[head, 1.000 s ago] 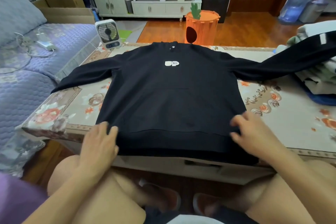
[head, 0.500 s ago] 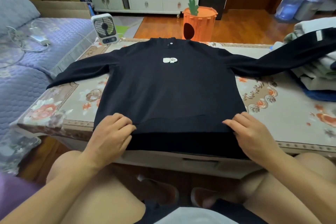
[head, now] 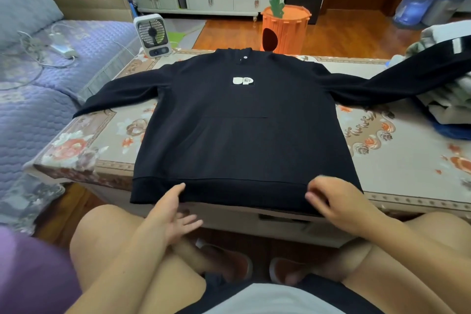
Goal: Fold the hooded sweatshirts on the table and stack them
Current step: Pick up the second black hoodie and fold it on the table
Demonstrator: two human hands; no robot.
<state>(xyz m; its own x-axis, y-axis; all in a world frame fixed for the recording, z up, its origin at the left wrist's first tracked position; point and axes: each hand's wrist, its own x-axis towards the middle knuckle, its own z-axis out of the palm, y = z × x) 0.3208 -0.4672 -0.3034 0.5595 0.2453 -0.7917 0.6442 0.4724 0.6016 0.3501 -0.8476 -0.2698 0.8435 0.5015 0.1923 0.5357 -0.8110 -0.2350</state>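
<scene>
A black hooded sweatshirt (head: 242,132) lies flat, front up, on the flower-patterned table (head: 407,160), sleeves spread to both sides and its hem hanging over the near edge. A white logo sits on its chest. My left hand (head: 175,214) is below the hem near its left part, palm turned up, thumb against the fabric, fingers spread. My right hand (head: 336,201) rests on the hem's right part, fingers bent over the cloth; whether it grips is unclear. The right sleeve reaches onto a pile of other clothes (head: 448,89) at the table's right end.
A small white desk fan (head: 153,35) stands at the table's far left corner. An orange carrot-shaped bin (head: 285,28) is on the floor behind the table. A purple sofa (head: 51,79) with cables runs along the left. My knees are under the near edge.
Both hands slid off the sweatshirt's lower body toward me. The left hand let go of the bunched hem and turned palm up; the hem now lies flat over the table edge.
</scene>
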